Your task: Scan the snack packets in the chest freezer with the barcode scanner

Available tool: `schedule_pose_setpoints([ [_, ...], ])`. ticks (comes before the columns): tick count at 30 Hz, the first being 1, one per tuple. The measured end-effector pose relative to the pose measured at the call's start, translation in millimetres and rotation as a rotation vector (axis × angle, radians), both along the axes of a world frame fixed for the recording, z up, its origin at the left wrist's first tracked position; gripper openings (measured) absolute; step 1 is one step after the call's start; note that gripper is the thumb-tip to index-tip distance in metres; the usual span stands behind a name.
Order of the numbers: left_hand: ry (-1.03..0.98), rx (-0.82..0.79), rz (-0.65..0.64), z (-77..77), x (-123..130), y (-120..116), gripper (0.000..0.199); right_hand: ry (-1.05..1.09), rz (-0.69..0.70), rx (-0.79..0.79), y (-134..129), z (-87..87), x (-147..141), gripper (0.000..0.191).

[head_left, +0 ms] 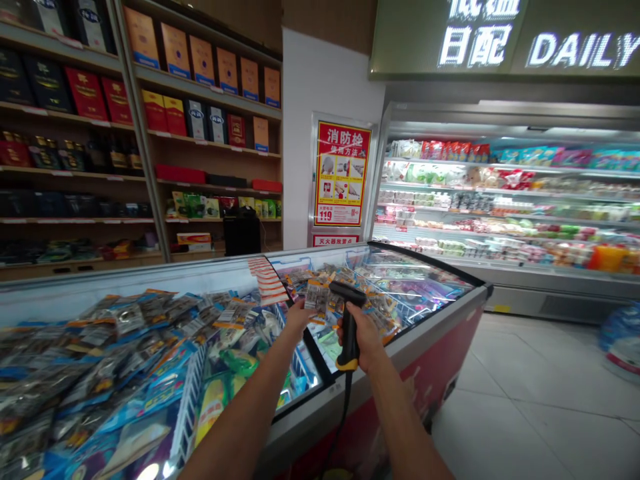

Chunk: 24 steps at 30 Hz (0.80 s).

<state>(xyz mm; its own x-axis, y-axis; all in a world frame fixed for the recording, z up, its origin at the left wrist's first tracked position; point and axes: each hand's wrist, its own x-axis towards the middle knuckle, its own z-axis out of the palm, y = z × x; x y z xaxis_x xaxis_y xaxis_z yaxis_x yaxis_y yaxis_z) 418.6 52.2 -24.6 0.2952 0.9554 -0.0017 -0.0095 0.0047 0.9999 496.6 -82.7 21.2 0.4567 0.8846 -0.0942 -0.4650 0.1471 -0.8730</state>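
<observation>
We log two bare hands at the middle of the frame, over a chest freezer (431, 331) that crosses from lower left to right. Our left hand (298, 315) has its fingers closed on the left edge of a small packet (317, 300), just left of centre. The packet's lower edge blends with the pile behind, so we cannot be certain how far it is lifted. Our right hand (364, 333) has its fingers wrapped round the grip of a black-and-yellow handheld scanner (350, 340); the scanner's head lies just right of the packet, with a narrow gap between.

Edges: a dark divider bar (311, 348) slants below the left hand, reaching the freezer's near rim under the scanner. The scanner's cable (345, 403) drops over that rim toward bottom centre. A blue basket wall (193, 393) rises at lower left beside heaped packets (127, 319). Glass (430, 283) covers goods right of the scanner.

Room: the near rim lies below the scanner's butt. Tiled floor (510, 420) spreads across the lower right, up to the refrigerated shelving (540, 295); a blue bundle (620, 340) stands at the right edge.
</observation>
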Motion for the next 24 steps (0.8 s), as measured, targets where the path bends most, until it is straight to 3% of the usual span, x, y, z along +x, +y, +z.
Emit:
schedule_pose_setpoints([
  [3, -0.154, -0.066, 0.039, 4.0, -22.6, 9.9, 0.035, 0.017, 0.061, 0.006, 3.2, 4.4, -14.8, 0.028],
  [7, -0.175, -0.063, 0.108, 7.6, -42.8, 18.7, 0.035, 0.031, 0.139, 0.005, 6.5, 12.7, -33.2, 0.028],
  [15, -0.312, -0.025, 0.111, 2.8, -53.3, 29.4, 0.032, -0.011, 0.184, -0.017, 14.8, 15.8, -54.9, 0.028],
  [19, -0.173, 0.018, 0.162, 3.3, -53.8, 32.3, 0.032, -0.034, 0.169, -0.024, 18.6, 16.8, -65.2, 0.026],
  [24, 0.152, 0.17, 0.277, 4.1, -59.6, 36.6, 0.032, -0.041, 0.182, -0.026, 20.6, 18.0, -70.8, 0.026],
])
